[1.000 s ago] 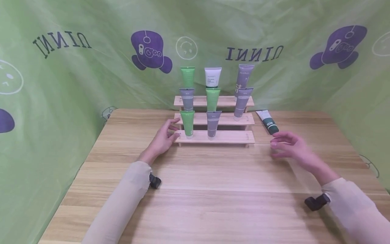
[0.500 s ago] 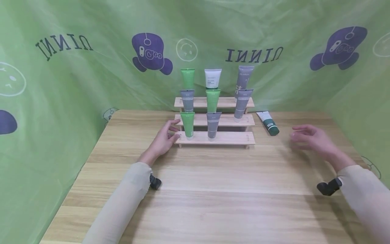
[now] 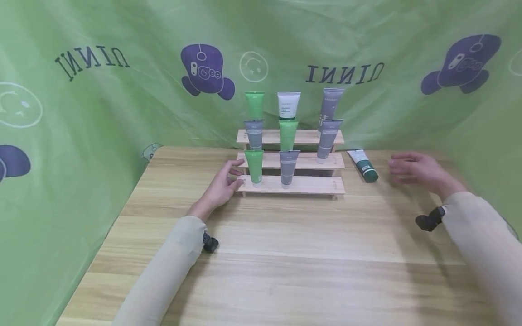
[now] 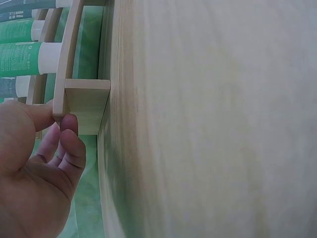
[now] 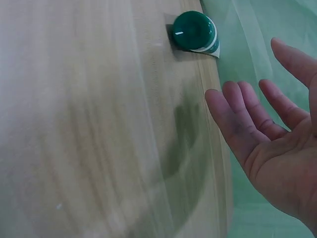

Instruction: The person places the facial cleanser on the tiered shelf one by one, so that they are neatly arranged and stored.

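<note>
My left hand [image 3: 220, 188] is at the left end of a three-step wooden display rack [image 3: 314, 184]. In the left wrist view its thumb and fingers pinch the end of the lowest shelf [image 4: 62, 94]. Green, grey and white squeeze tubes stand on the steps, such as a green tube [image 3: 255, 166] and a grey tube [image 3: 288, 167] in front. Right of the rack, a white squeeze tube with a dark green lower part [image 3: 364, 166] lies on the table. My right hand [image 3: 422, 171] hovers just right of it, fingers extended and holding nothing; its green cap [image 5: 193, 30] faces the right wrist camera.
The wooden table [image 3: 293, 253] reaches back to a green printed curtain [image 3: 155, 99], which also hangs along both sides. On the top step are a green tube [image 3: 254, 105], a white tube [image 3: 288, 105] and a tall grey-purple tube [image 3: 329, 106].
My right hand has moved right, away from the lying tube's cap end, then farther back beside the tube. My left hand keeps its place at the rack. The head view has shifted slightly.
</note>
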